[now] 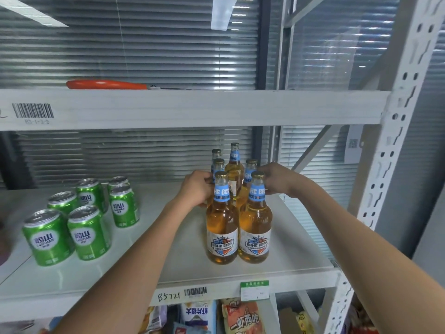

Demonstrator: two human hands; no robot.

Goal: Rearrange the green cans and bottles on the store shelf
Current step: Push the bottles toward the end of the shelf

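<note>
Both hands are up at the bunch of bottles on the shelf. The left hand is curled around a bottle in the second row on the left side. The right hand has its fingers bent around the neck of a bottle on the right side, near the gold cap. I cannot tell how hard either hand is squeezing. The six bottles stand up straight, close together, in three rows of two, and they hold yellow drink with blue labels. The step looks like tidying the bottles, pushing them into a neat block. Next, the hands should nudge slowly and keep the tall bottles from tipping into each other. The green cans stand well apart to the left on the same shelf, six of them in a loose bunch, not yet lined up.
</note>
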